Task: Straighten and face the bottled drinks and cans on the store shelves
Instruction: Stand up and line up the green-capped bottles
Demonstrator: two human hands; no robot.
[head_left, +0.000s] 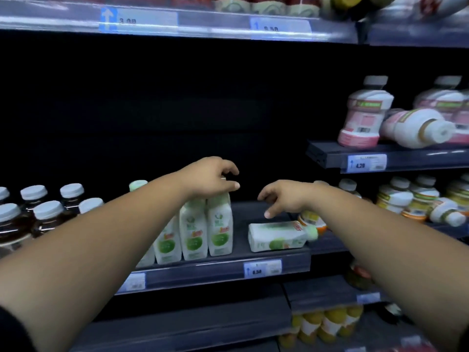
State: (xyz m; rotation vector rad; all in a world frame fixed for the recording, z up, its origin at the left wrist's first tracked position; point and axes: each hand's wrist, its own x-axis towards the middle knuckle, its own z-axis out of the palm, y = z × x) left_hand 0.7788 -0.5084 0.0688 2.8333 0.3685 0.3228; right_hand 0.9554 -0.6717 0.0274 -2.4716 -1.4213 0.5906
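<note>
A row of bottles (177, 240) stands along the front edge of the middle shelf (291, 265), the end bottle (220, 232) at its right. Right of that, apart, a fallen bottle (276, 236) lies on its side, cap rightward. Jars (45, 212) stand left of the row. On the higher shelf (330, 156) to the right, a tipped bottle (416, 127) lies beside an upright bottle (360, 118).

Green-label bottles (203, 232) stand upright beside one toppled bottle (278, 236)

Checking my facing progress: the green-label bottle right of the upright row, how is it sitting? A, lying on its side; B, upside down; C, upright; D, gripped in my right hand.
A: the green-label bottle lies flat on the shelf, with the right hand open above it, holding nothing.
</note>
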